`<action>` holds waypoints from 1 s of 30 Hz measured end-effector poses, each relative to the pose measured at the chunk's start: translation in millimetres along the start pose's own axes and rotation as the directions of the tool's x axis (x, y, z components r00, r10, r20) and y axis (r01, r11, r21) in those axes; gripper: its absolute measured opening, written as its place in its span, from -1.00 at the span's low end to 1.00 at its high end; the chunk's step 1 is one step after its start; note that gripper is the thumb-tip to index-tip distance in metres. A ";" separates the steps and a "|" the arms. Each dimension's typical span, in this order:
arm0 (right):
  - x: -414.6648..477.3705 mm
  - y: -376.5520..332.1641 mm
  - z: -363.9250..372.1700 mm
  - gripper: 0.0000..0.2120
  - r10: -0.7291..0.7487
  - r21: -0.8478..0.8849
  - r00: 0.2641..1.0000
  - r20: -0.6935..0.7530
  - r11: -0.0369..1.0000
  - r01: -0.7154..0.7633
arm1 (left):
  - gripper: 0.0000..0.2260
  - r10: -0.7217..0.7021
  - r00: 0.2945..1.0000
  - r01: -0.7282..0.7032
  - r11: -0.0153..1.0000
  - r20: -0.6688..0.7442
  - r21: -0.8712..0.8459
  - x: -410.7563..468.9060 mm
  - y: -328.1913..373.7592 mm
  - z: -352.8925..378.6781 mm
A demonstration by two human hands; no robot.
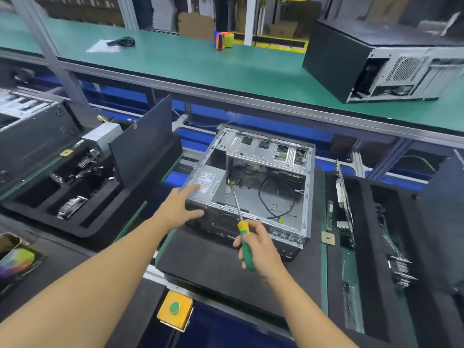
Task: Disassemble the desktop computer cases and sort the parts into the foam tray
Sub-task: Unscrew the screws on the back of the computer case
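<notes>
An open silver desktop case (305, 197) lies on its side on a black foam pad (216, 262) in front of me. Inside it sit a grey power supply (209, 180) at the left and loose black cables (276, 194). My left hand (179, 204) is spread open against the case's near left corner, fingertips at the power supply. My right hand (258, 247) is shut on a green and yellow screwdriver (242, 229), whose shaft points up over the case's front rim. A black foam tray (67, 194) at the left holds several removed parts.
A second foam tray (371, 237) at the right holds circuit boards standing on edge. A black side panel (143, 146) leans upright between the left tray and the case. On the green shelf behind stand another case (376, 64) and a tape roll (224, 40). A yellow button box (175, 310) sits near the front edge.
</notes>
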State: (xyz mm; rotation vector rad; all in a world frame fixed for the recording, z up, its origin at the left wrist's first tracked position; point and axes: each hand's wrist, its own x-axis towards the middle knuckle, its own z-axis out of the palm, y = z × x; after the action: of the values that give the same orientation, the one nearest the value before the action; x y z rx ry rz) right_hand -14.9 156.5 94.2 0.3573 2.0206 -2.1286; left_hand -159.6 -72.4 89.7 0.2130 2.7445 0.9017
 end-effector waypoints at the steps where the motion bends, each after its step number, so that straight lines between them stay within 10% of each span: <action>1: -1.8 1.0 1.4 -0.75 0.011 -0.006 1.000 -0.010 1.000 -0.011 | -0.30 0.012 0.999 -0.012 1.000 -0.034 0.012 0.7 0.3 1.7; 18: -23.9 12.1 70.2 -0.74 0.053 0.026 0.973 -0.223 0.998 -0.048 | -0.47 0.151 0.982 -0.178 0.939 0.110 0.295 -24.7 10.5 -5.1; 25: -49.8 31.2 85.4 -0.73 0.163 0.184 0.964 -0.209 0.975 -0.125 | -0.14 0.446 0.816 -0.575 0.552 0.369 0.604 1.3 28.3 -12.0; 30: -56.0 42.1 92.9 -0.81 0.186 0.210 0.957 -0.223 0.968 -0.139 | -0.28 0.404 0.819 -0.574 0.579 0.407 0.579 3.1 17.4 3.1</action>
State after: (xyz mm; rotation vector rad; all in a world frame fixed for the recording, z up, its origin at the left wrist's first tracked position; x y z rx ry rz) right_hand 46.7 59.6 74.9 0.8207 1.8263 -2.2735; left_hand -160.7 -56.1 97.2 1.1958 2.6739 -0.1352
